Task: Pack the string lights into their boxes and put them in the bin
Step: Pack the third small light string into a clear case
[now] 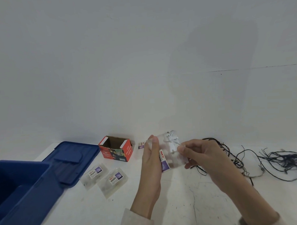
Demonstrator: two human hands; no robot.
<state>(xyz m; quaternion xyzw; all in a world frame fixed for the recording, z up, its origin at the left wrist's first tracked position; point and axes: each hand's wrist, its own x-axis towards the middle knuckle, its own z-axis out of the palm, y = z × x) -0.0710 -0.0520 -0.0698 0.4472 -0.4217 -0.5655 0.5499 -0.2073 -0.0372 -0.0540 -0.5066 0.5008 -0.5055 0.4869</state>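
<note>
1. Head view: the left hand (151,161) and the right hand (203,158) hold a clear packet (170,155) up between them, above the white bench (164,204) and near the wall (142,62)
2. The left hand's fingers (153,142) lie pressed together, nearly straight, up the packet's left edge and grip it there
3. The right hand's fingers (182,149) are curled and pinch the packet's upper right side, where thin silvery wire shows through the plastic
4. A red box (116,151) stands with its top open on the bench by the wall, left of the hands
5. A second packet (94,174) and a third packet (113,181) lie flat just beside each other in front of the red box
6. The blue bin (21,192) sits open at the lower left, with its blue lid (73,158) lying flat just behind it
7. Dark string lights (280,160) lie loose and tangled on the bench to the right, partly hidden by the right hand
</note>
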